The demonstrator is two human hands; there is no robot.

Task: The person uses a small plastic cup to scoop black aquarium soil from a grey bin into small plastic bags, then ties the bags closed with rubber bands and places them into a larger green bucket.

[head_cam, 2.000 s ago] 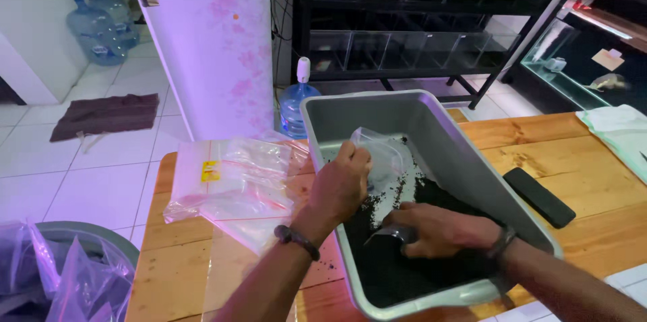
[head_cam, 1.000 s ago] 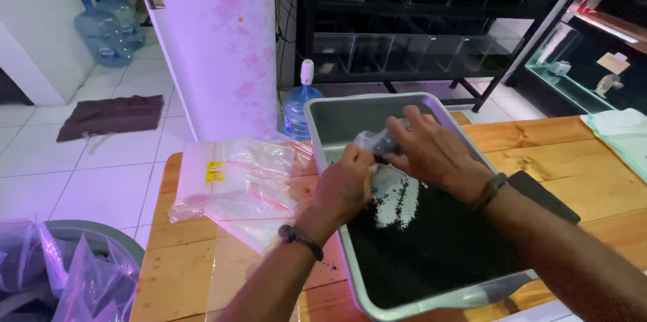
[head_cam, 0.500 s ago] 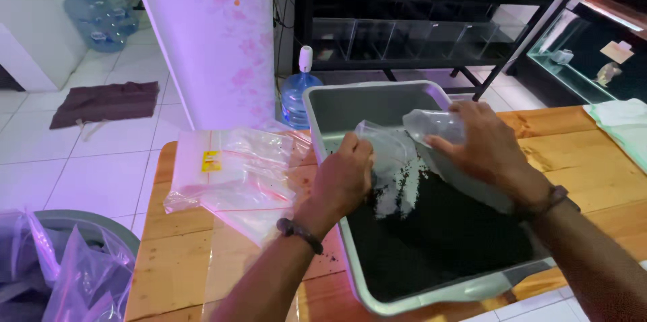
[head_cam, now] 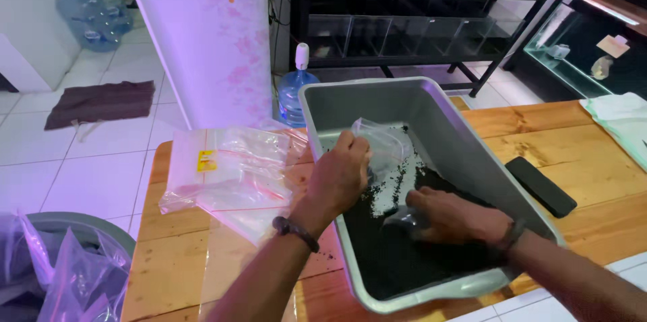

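Observation:
A grey plastic tub (head_cam: 445, 120) sits on the wooden table, holding black granular material (head_cam: 404, 248) with a patch of white grains (head_cam: 397, 180). My left hand (head_cam: 337, 177) holds a small clear plastic bag (head_cam: 384, 143) open over the tub's left side. My right hand (head_cam: 455, 217) is down in the black material, closed around a small clear cup-like scoop (head_cam: 404, 217) that is partly hidden by the fingers.
A pile of clear zip bags (head_cam: 229, 167) lies on the table left of the tub. A black phone (head_cam: 539, 186) lies to the right. A bin with a plastic liner (head_cam: 60, 268) stands at lower left. Water jugs, shelves and aquariums stand behind.
My right hand has come down from the bag's mouth into the black material at the tub's bottom. My left hand still holds the bag in nearly the same place.

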